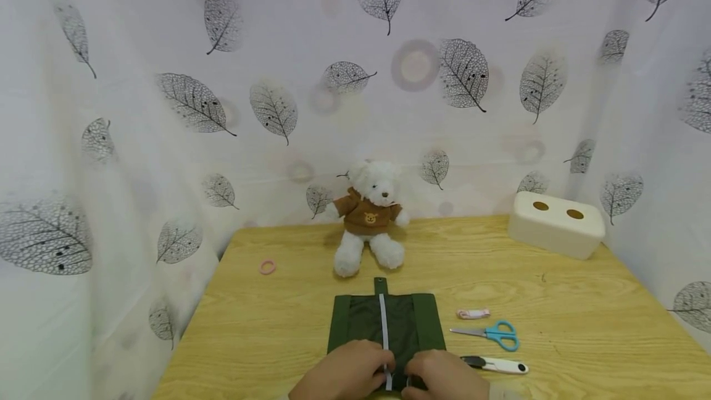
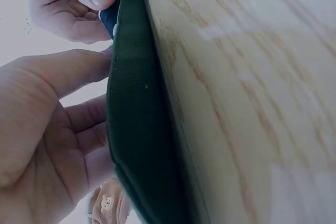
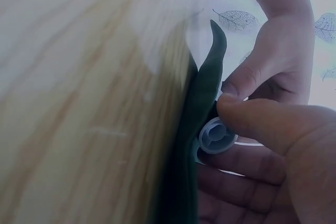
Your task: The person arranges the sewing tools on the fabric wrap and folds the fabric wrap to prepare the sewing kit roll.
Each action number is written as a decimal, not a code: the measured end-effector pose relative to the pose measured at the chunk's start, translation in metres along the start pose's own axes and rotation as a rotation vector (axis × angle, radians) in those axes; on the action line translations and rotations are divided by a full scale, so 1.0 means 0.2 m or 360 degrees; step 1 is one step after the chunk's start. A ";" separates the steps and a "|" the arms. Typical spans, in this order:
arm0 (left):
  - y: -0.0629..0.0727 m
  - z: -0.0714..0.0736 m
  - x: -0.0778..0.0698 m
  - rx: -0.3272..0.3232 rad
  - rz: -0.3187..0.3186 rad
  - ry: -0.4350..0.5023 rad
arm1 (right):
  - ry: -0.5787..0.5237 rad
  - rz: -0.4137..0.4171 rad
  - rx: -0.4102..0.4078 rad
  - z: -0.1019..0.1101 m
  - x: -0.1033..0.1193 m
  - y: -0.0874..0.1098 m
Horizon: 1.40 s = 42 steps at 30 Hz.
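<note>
On the table in front of me lies a dark green fabric cover [image 1: 366, 320], with side flaps, a tab at its far edge and a narrow white strip [image 1: 384, 320] down its middle. My left hand [image 1: 350, 369] rests over the near part, fingertips touching the cloth beside the strip; in the left wrist view its fingers stay loose and apart. Just right of the strip, my right hand [image 1: 441, 375] pinches a small spool with a white end [image 3: 216, 136], thumb on top and fingers underneath. Something dark is wound on the spool [image 2: 108, 18]. Both thumbs nearly meet at the cloth.
Right of the cover lie blue-handled scissors [image 1: 502, 334], a white and black utility knife [image 1: 500, 365] and a small pink-and-white folded strip [image 1: 473, 313]. A teddy bear [image 1: 369, 215] sits behind; a cream box [image 1: 555, 227] stands back right, a pink ring [image 1: 268, 267] left.
</note>
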<state>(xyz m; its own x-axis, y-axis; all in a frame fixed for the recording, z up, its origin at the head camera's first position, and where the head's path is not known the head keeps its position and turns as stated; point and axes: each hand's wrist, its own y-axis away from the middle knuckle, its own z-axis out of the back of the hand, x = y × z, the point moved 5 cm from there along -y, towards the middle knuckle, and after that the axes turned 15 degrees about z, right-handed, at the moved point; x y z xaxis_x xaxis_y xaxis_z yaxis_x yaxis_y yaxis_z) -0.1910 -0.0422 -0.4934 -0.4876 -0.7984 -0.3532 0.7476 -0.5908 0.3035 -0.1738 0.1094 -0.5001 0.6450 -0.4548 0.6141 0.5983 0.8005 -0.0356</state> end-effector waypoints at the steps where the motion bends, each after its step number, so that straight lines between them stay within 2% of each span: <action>1: 0.00 0.00 0.00 0.0006 0.0003 0.0007 | -0.0001 -0.0007 0.0001 0.00 0.00 0.00; 7: 0.01 0.00 0.00 -0.0004 -0.0003 0.0021 | -0.0032 -0.0054 -0.0014 -0.01 0.00 -0.01; 16: 0.01 0.00 0.00 -0.0017 -0.0028 0.0037 | -0.0036 0.0029 -0.0006 -0.04 0.00 -0.03; 23: 0.02 0.00 0.00 -0.0028 -0.0015 0.0046 | -0.0133 0.0040 -0.0018 -0.05 -0.02 -0.03; 27: 0.03 0.00 0.00 -0.0001 0.0038 0.0068 | -0.0163 0.0064 -0.0063 -0.05 -0.01 -0.04; 31: 0.02 0.00 0.01 0.0069 0.0165 0.0132 | -0.0212 0.0100 -0.0119 -0.06 -0.01 -0.05; 35: 0.02 0.00 0.03 0.0142 0.0277 0.0195 | -0.0399 0.0087 -0.0175 -0.07 -0.01 -0.05; 39: 0.02 0.01 0.03 0.0154 0.0275 0.0210 | -0.0545 0.0065 -0.0215 -0.06 -0.01 -0.05; 42: 0.03 0.01 0.03 0.0124 0.0231 0.0176 | -0.0534 0.0071 -0.0223 -0.06 0.00 -0.05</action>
<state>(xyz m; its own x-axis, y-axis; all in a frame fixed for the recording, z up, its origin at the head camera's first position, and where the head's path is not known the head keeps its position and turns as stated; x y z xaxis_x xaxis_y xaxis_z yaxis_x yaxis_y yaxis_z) -0.1904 -0.0496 -0.4922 -0.3214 -0.8608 -0.3946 0.7673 -0.4809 0.4242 -0.1742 0.0970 -0.5092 0.4938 -0.2484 0.8333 0.6474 0.7449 -0.1616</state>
